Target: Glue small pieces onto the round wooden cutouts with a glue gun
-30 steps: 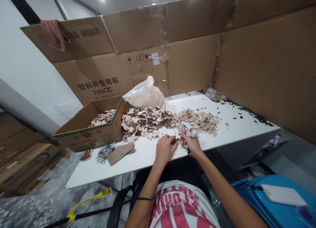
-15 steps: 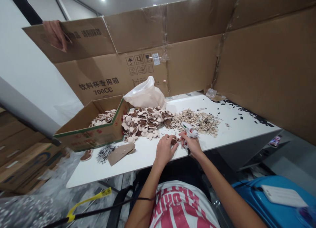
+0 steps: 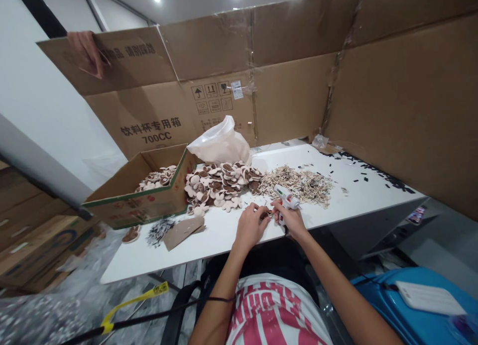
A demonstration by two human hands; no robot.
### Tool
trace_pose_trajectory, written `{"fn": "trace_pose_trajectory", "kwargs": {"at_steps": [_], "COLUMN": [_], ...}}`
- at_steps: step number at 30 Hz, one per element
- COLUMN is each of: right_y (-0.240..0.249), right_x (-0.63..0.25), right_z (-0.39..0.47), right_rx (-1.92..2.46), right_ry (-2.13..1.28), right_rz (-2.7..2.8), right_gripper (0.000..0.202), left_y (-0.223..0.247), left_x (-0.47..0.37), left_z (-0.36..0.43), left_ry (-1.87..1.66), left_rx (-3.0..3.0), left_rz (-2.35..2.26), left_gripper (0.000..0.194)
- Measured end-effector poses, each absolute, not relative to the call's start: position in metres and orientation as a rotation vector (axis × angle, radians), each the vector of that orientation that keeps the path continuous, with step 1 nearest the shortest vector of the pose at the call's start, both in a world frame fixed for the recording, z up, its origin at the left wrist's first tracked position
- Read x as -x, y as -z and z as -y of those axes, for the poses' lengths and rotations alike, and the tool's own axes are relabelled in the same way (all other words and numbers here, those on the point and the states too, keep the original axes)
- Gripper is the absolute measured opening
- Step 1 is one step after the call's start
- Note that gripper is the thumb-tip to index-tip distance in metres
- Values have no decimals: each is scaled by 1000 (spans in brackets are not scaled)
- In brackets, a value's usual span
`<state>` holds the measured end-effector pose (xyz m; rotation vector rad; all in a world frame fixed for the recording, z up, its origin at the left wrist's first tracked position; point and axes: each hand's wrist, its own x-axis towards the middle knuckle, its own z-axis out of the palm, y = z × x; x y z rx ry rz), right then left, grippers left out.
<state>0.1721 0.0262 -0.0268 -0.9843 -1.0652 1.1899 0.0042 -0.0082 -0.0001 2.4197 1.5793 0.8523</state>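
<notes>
My right hand [image 3: 289, 216] is wrapped round a white glue gun [image 3: 287, 195], its body sticking up above the fingers. My left hand [image 3: 251, 225] is closed on a small brown felt piece [image 3: 264, 214] at the table's near edge. The fingertips of both hands come close together over that piece, and its details are partly hidden. Just beyond the hands lie a heap of pink and brown felt pieces [image 3: 216, 183] and a pile of short beige strips [image 3: 298, 181].
On the left a cardboard box [image 3: 149, 208] holds more felt pieces. In front of it are dark shreds [image 3: 160, 231] and a brown card [image 3: 183, 232]. A white plastic bag [image 3: 222, 143] stands behind the heap. Black bits [image 3: 388, 176] are scattered right. Cardboard walls [image 3: 291, 101] enclose the back.
Both hands keep nearly the same place, with the glue gun still in the right one. The felt piece between the fingers has shifted slightly.
</notes>
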Motion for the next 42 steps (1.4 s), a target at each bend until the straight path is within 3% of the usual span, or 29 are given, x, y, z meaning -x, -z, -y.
{"fn": "trace_pose_trajectory", "kwargs": {"at_steps": [8,17,42], "right_y": [27,29,29], "right_x": [-171,-172,-170], "right_z": [-27,-28,-26], "right_rx": [968,962,969], "right_ry": [-1200,-1214,-1196], "right_rz": [1048,1054,1065], "right_gripper": [39,35,41], "left_y": [0,2,-4], "left_x": [-5,-4,-6], "left_z": [8,8,4], "left_ry": [-903,-865,-765], "left_rx": [-2381,-2420,-2534], "left_rz": [-1575,-1616,-1655], "left_gripper": [27,16,12]}}
